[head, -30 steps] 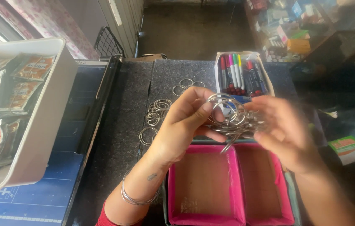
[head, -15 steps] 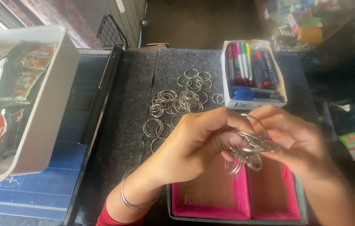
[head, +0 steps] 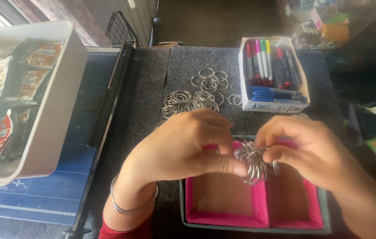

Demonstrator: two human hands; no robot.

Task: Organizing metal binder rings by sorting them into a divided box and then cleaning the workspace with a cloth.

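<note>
Two surfaces meet under the person's arms: a dark speckled counter (head: pixel 152 102) and, to its left, a blue cutting mat (head: pixel 50 194) with a black rail between them. On the mat's far left sits a big white bin (head: pixel 59 102) packed with snack packets. Near the front edge of the counter lies a two-compartment tray (head: pixel 250 212) lined in pink, both of its compartments bare as far as I can see. At the far right stands a small white cardboard box (head: pixel 281 106) of coloured markers. Loose metal rings (head: pixel 192 99) are strewn on the counter between that box and the rail.

Above the tray, the left hand (head: pixel 183 150), a thin bangle on its wrist, is curled with thumb and fingertips pinching a bunch of metal rings (head: pixel 254 161). The right hand (head: pixel 307 150) closes on the same bunch from the right side, fingers bent and pressed to the rings. That bunch hangs just over the divider of the tray, held clear of it.
</note>
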